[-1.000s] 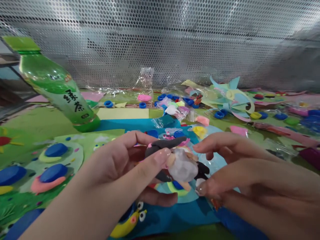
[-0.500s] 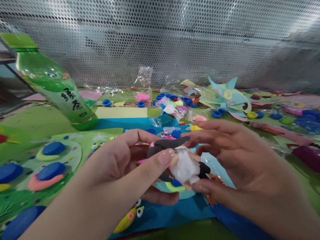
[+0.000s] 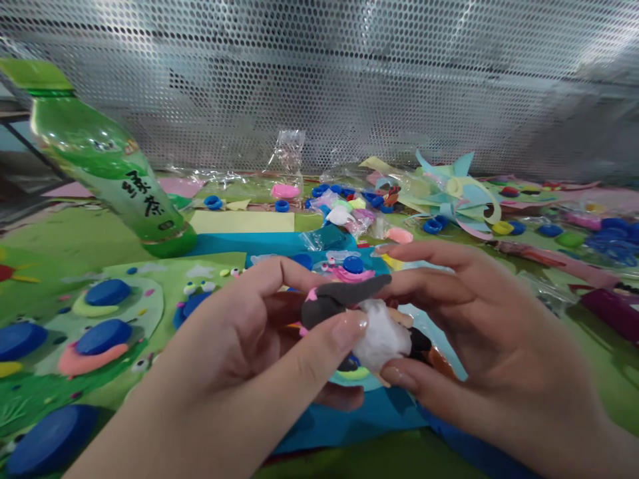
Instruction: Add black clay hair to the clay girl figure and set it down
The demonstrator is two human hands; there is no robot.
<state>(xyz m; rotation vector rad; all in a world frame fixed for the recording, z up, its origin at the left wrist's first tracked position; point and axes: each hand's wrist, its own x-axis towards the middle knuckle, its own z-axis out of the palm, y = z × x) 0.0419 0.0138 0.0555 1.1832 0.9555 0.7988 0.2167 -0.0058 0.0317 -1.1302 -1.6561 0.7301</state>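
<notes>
A small clay figure [image 3: 382, 336] with a white body, dark grey floppy parts, pink bits and a black end is held between both hands in the middle of the head view. My left hand [image 3: 279, 339] is closed on it, the thumb pressing the white body and the fingers behind. From the other side my right hand [image 3: 479, 326] pinches it, thumb low near the white part and fingertips by the grey flap. Beneath lies a blue sheet [image 3: 344, 422] with clay shapes and blue caps, partly hidden by the hands.
A green tea bottle [image 3: 120, 173] stands at left. Below it a green craft picture [image 3: 150, 273] carries blue caps and clay. Along the back lie clay packets [image 3: 342, 214], blue caps and curled paper strips [image 3: 459, 193], before a perforated metal panel [image 3: 319, 86].
The clay figure and both hands have shifted slightly right, and the figure has tilted a little. The yellow clay creature near the left wrist is now hidden.
</notes>
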